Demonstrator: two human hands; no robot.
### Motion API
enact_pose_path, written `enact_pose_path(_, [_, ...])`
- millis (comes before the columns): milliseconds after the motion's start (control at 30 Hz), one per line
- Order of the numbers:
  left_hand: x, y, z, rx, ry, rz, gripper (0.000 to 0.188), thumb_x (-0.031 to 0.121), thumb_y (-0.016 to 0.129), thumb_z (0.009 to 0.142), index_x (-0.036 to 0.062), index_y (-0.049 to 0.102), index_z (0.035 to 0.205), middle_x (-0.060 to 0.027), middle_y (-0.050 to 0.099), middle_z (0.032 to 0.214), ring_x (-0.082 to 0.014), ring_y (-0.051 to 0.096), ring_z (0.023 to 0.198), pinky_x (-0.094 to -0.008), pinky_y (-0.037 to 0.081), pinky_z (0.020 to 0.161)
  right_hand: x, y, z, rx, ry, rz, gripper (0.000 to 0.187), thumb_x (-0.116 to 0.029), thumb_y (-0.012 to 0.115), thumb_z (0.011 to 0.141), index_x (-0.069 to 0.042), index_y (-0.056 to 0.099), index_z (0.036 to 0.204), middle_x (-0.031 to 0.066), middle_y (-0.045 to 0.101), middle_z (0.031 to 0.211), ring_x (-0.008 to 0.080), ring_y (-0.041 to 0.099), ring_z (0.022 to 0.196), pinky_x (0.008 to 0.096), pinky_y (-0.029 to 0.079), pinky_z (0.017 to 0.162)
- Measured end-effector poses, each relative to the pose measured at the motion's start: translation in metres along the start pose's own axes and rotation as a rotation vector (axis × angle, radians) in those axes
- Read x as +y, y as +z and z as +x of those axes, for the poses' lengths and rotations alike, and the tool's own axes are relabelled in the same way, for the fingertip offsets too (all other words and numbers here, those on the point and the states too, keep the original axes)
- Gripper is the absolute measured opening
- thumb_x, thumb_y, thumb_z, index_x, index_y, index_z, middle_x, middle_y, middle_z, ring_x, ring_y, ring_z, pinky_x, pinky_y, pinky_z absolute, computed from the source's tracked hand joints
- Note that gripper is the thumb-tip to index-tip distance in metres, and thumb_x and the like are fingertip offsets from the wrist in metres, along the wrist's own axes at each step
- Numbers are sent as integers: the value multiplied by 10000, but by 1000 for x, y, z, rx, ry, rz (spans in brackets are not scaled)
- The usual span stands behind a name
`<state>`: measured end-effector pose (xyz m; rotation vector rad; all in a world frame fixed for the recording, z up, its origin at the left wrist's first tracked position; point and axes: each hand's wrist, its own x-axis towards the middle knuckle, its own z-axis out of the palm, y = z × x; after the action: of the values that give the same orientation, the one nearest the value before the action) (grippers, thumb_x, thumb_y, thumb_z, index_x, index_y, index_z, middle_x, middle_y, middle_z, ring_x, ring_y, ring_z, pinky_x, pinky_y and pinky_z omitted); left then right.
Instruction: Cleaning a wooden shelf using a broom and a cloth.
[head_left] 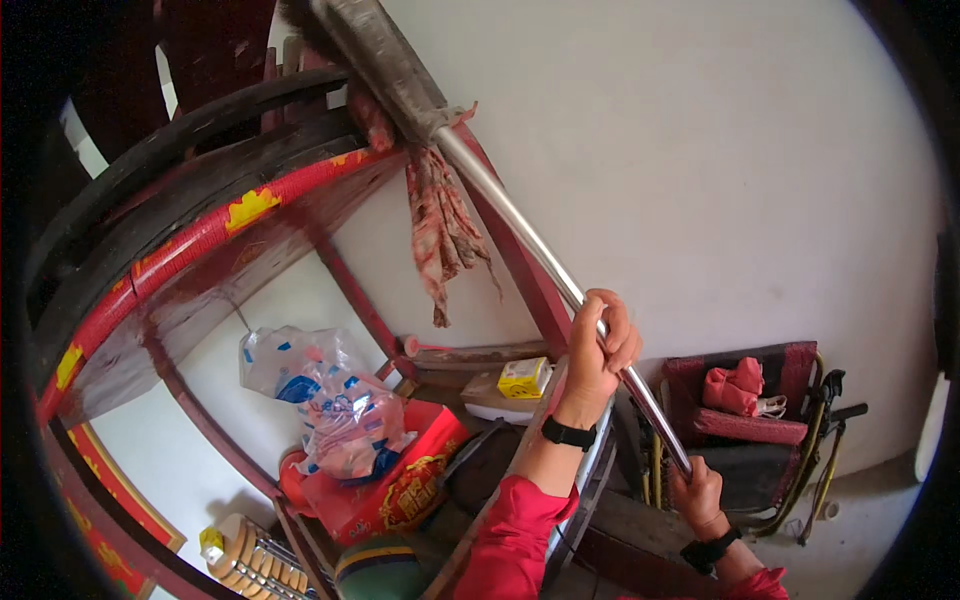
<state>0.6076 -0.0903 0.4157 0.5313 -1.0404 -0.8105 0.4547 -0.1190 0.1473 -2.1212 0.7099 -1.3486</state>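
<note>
Seemingly, in the head view, a sweeping stroke is under way: the metal broom handle (540, 250) is gripped by the left hand (597, 350) and right hand (697, 492), its brush head (375, 55) raised against the white wall (700, 170), needing steady pressure.

Dark wood shelf unit (470, 357) w/ red frame: yellow box (524, 378) on upper board; red carton (400, 480) lower down, clear plastic bag (320, 395) lying on it.
</note>
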Motion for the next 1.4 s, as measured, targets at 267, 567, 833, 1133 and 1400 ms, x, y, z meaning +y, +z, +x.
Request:
enact_pose_path(267, [-14,-6,-34,-19,40,-45,198,276,373,975,153,517,918,30,329,506,-79,238,330,-250,233,367,24,-8,-9,-2,-88,-24,212,-99,699,699,-65,517,803,141,552,648,358,568,577,418,447,508])
enact_pose_path(567, [-27,-6,-69,6,57,26,220,301,386,963,151,523,878,32,318,489,-77,232,334,-254,227,366,53,-2,-37,-109,-100,9,293,-100,718,622,-64,526,840,135,561,699,362,571,619,431,450,529])
enact_pose_path(833, [-59,3,-94,-78,-88,-89,150,98,399,913,87,508,811,-6,368,520,-99,305,367,-251,264,383,66,-23,-72,-124,-3,8,200,-42,657,640,-54,543,803,151,570,689,367,583,631,431,464,552])
enact_pose_path(1133, [-107,-10,-127,25,-241,-82,205,255,480,900,104,526,770,9,315,483,-109,295,372,-270,251,388,96,-44,-127,-264,143,-4,207,-88,687,688,-43,548,835,172,583,687,391,584,644,446,457,555])
enact_pose_path(1400, [-138,-28,-144,102,-289,-182,129,205,472,926,103,552,923,8,377,551,-108,368,426,-257,298,419,107,-61,-156,-277,251,-65,199,-142,688,718,-56,524,790,193,559,622,401,568,586,454,434,506])
